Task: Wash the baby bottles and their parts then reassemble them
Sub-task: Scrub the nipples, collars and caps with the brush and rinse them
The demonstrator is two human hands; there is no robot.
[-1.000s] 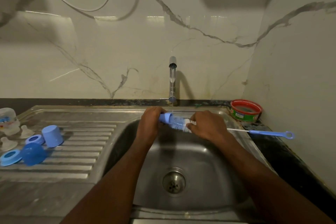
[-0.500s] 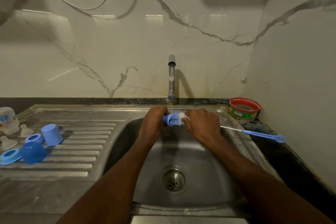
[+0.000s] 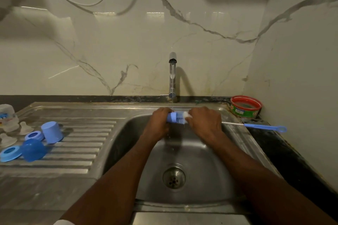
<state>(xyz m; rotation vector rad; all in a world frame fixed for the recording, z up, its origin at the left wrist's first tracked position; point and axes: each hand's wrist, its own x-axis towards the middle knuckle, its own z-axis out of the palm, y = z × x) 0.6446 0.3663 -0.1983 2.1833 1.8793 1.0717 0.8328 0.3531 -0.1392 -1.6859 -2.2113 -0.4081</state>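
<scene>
Over the sink (image 3: pixel 210 166), under the thin stream from the tap (image 3: pixel 172 75), the left hand (image 3: pixel 160 121) grips a blue bottle part (image 3: pixel 172 116), fingers curled round it; the right hand (image 3: pixel 204 122) grips the brush (image 3: pixel 265 127), its bristle end in the part, its handle pointing right over the worktop; blue caps (image 3: pixel 52 132) and rings (image 3: pixel 10 153), clear teats (image 3: pixel 24 128) and a bottle (image 3: pixel 7 115) lie on the drainboard (image 3: pixel 76 155); a red tub (image 3: pixel 246 106) sits in the corner.

a home kitchen: steel sink (image 3: pixel 237 133), tap (image 3: pixel 172 75), marble-look wall tiles (image 3: pixel 109 51).
</scene>
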